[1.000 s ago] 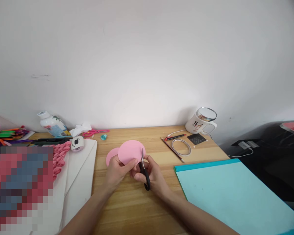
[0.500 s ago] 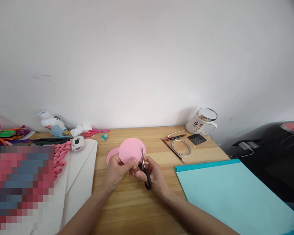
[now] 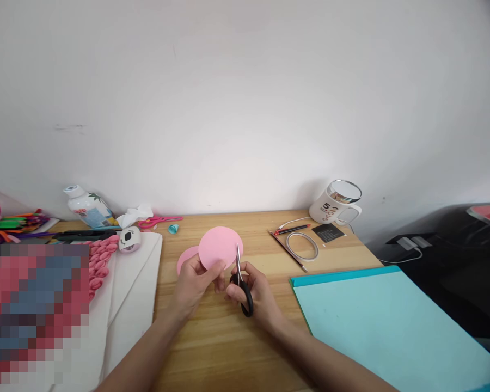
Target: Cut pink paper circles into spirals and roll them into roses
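Pink paper disc (image 3: 217, 245): head view, mid-desk, held up in front of the person, broad face to camera; round outline, lower edge partly under the left thumb.
Left hand (image 3: 194, 283): clamped on the disc's lower left, thumb on the front face, other fingers behind the paper.
Right hand (image 3: 255, 294): wrapped round the handles of the black-handled scissors (image 3: 248, 302); cannot tell whether its fingertips touch the disc.
Scissor blades (image 3: 238, 261): pointing up, tip overlapping the disc's right side; cannot tell if paper sits between them.
Second pink disc (image 3: 185, 257): just left of the held one, partly hidden by it and the left hand.
Wooden desk (image 3: 212, 343): under both hands, far edge along the white wall (image 3: 228, 109).
Back left: white bottle (image 3: 90, 208), tilted; white tissue (image 3: 134, 215); pink scissors (image 3: 159, 220); small teal piece (image 3: 173, 229) just below them.
Left: white sheets (image 3: 136, 283) with a small white device (image 3: 129, 240) at their top edge, pink braided item (image 3: 100, 267) beside it; pixelated patch hides the rest.
Back right: white mug (image 3: 329, 209), black card (image 3: 329, 233), coiled cable (image 3: 302, 257), pencil (image 3: 288, 250), red-and-black pen (image 3: 292, 230).
Right: light-blue sheet (image 3: 384, 321), flat, well apart from both hands.
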`<state>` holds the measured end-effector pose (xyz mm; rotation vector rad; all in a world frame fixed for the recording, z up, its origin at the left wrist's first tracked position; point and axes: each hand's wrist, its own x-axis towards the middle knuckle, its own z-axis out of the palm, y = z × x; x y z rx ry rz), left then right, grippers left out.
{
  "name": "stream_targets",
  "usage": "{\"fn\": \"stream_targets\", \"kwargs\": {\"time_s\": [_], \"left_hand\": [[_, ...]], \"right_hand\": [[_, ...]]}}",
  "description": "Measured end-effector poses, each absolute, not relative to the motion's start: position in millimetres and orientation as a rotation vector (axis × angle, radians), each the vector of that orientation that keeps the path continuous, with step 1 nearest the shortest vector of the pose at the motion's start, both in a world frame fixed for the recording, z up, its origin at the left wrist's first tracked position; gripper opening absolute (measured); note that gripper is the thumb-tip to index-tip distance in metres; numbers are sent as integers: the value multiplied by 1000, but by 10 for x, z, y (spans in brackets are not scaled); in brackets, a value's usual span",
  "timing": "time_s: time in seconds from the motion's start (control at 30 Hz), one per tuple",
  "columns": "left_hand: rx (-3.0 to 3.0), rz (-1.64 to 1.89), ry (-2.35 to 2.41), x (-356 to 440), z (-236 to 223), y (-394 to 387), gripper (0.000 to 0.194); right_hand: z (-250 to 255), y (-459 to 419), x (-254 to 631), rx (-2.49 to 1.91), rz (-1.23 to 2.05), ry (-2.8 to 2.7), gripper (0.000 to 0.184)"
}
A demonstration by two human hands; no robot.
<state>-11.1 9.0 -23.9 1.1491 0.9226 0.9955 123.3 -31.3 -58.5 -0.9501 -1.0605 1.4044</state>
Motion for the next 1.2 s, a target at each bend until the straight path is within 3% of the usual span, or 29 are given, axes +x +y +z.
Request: {"fn": "stream_targets", "kwargs": {"time_s": [0.8,1.2], "left_hand": [[1311,887,994,-105,-203,66,34],[1310,913,1053,-109,-198,79,27]], "right_hand": [[-608,-303,1232,-890,1346,-1117,43],[-551,-311,1257,-930,1366,-1105,43]]}}
